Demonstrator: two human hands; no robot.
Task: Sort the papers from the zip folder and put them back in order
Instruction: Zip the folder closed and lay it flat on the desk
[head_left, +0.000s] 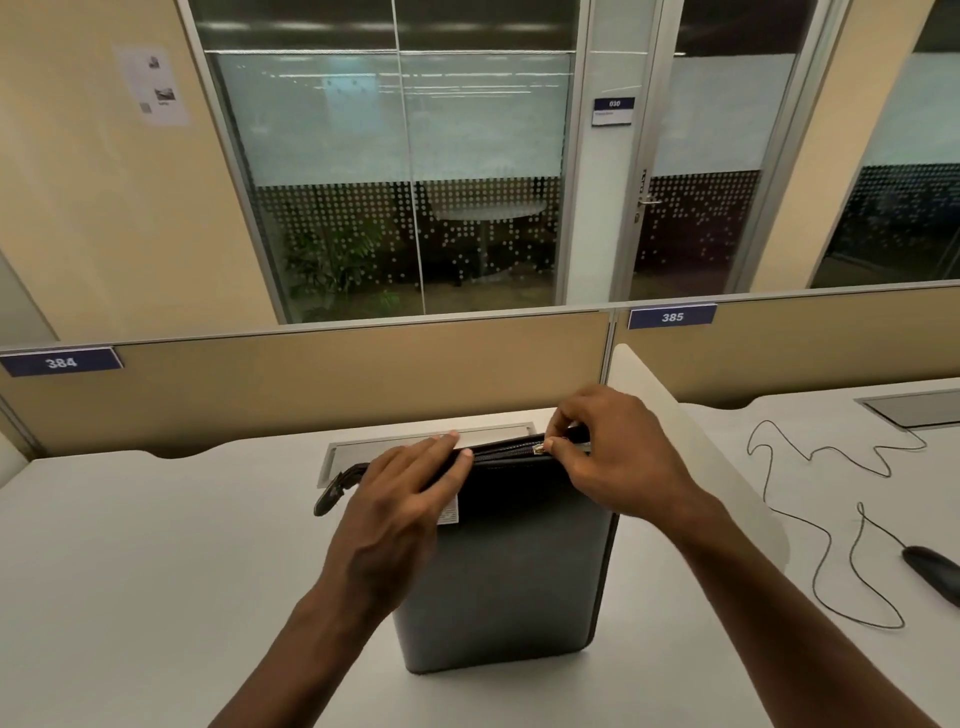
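Observation:
A dark grey zip folder (504, 582) lies flat on the white desk (156, 571), its zipped far edge pointing away from me. My left hand (400, 509) rests on the folder's far left part with straight fingers pressing it down, partly covering a small white label. My right hand (618, 457) is at the far right corner and pinches the small metal zip pull (540, 448) between thumb and finger. A short strap sticks out at the far left corner. No papers show; the folder's inside is hidden.
A metal cable hatch (405, 441) is set into the desk just behind the folder. Beige partitions stand behind, and a white divider (691, 452) rises on the right. On the neighbouring desk lie a black mouse (932, 571) and its winding cable.

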